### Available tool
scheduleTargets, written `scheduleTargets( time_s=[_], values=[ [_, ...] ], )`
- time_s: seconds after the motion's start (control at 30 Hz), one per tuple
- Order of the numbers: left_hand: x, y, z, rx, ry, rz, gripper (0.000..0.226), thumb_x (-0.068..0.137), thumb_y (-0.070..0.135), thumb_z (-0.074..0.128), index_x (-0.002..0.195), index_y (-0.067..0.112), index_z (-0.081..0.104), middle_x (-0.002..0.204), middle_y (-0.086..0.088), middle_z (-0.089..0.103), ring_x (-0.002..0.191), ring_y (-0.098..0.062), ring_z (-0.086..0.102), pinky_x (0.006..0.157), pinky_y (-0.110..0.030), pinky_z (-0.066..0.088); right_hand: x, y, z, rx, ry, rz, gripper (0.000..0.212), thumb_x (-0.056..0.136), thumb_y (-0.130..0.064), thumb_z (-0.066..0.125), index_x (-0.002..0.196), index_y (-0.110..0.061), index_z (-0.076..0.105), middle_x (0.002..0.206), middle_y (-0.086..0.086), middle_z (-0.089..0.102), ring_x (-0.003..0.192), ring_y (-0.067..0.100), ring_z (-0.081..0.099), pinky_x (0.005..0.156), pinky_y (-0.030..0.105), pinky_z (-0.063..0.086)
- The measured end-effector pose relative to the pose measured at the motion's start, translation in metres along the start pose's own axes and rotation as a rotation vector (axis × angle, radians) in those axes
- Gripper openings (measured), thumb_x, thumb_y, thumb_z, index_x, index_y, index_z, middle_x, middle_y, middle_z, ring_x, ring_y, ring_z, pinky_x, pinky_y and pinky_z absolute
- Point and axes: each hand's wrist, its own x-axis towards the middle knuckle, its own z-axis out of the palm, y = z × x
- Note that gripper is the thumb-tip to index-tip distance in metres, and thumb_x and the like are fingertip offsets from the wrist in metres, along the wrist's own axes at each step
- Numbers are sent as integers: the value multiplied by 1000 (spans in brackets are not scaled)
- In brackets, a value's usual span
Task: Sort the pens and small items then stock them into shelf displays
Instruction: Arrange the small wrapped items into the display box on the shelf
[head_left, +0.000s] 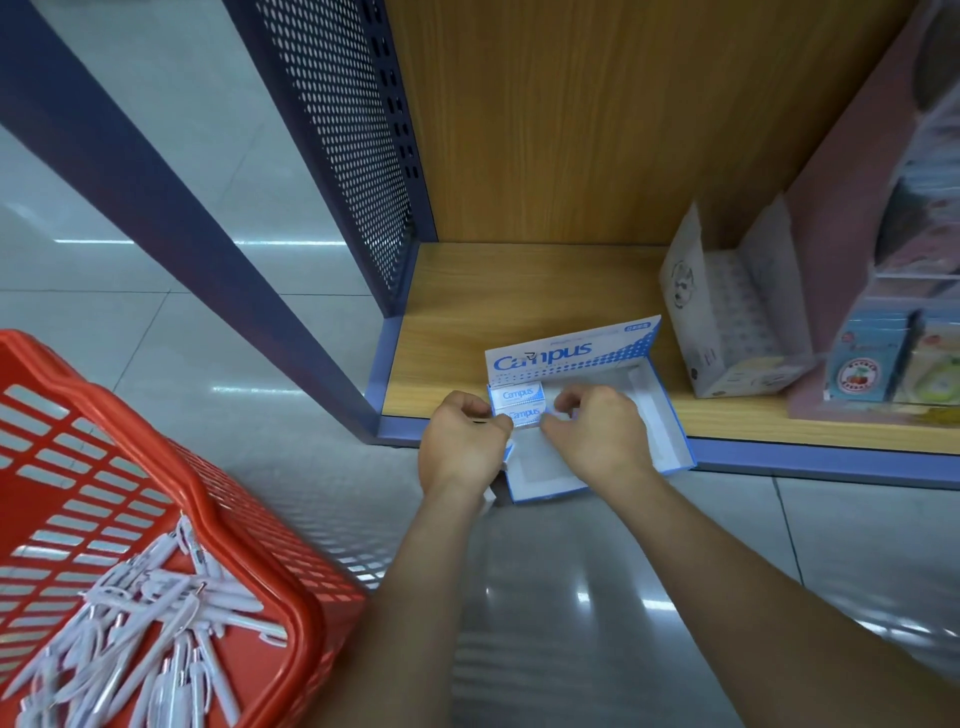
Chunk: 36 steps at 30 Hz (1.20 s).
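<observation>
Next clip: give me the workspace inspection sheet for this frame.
Surface: wooden shelf; Campus display box open at its front edge, overhanging.
Job's things: two small Campus packs in the box's back left corner; white pens loose in red basket, lower left.
Clutter: open white carton and pink display stand, right.
Grippers: left hand and right hand appear to pinch the nearer Campus pack by its ends.
Cables: nothing seen.
Surroundings: perforated blue panel, glossy tiled floor.
</observation>
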Motion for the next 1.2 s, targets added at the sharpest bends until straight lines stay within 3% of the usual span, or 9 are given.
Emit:
scheduleTargets(
  time_s=[0.07,0.13,0.2,0.3,0.5,0.6,0.9,1.03,1.2],
  values=[
    [-3,0,-6,-43,45,22,10,75,25,63,84,26,59,62,8,63,55,-13,57,57,-28,47,-1,-2,-14,308,-5,140,4,86,-14,57,87,-13,61,92,6,63,88,22,62,68,25,47],
    [-7,2,-14,-126,68,63,5,76,22,62,79,26,65,53,11,60,50,-9,53,54,-26,46,-7,-8,-31,846,-197,299,13,86,3,51,88,-10,50,93,11,55,90,26,65,65,24,56],
    [-15,7,-19,-234,27,112,8,79,20,65,74,22,71,57,13,64,50,-3,52,56,-22,45,-12,-10,-46,1096,-424,319,28,83,15,52,95,-10,46,96,18,62,90,32,70,69,27,60],
    [-25,16,-22,-287,-110,170,11,82,27,71,76,19,75,63,11,66,56,-4,52,59,-19,44,-16,-10,-57,1046,-570,189,37,78,16,65,104,-8,55,89,20,69,78,27,70,75,30,60],
    [-35,21,-24,-373,-185,206,17,83,25,71,74,11,74,44,16,45,42,-1,38,44,-11,33,-19,-11,-59,1139,-508,115,29,75,12,69,92,-9,59,78,10,68,70,15,68,66,19,54],
    [-42,20,-23,-382,-215,180,15,82,23,72,74,10,73,47,15,51,42,2,43,44,-9,34,-22,-12,-58,1274,-479,142,24,79,10,66,95,-6,59,78,9,70,71,14,67,65,18,54],
    [-45,18,-23,-461,-132,133,11,82,30,72,89,22,73,62,8,53,57,-5,48,54,-19,38,-26,-10,-61,1124,-447,108,9,87,-7,66,95,-9,70,74,3,68,55,10,61,53,16,43],
    [-47,18,-26,-443,-207,88,16,82,35,71,77,20,73,59,13,56,53,-2,49,49,-15,38,-25,-8,-64,1005,-485,5,19,86,3,64,99,-9,72,66,3,59,60,11,61,60,16,49],
    [-43,14,-25,-438,-172,49,16,83,30,71,71,20,72,58,11,57,55,-7,48,52,-19,37,-27,-4,-66,1040,-553,-16,40,82,15,61,108,-14,68,87,4,72,80,18,72,77,22,56]
  ],
)
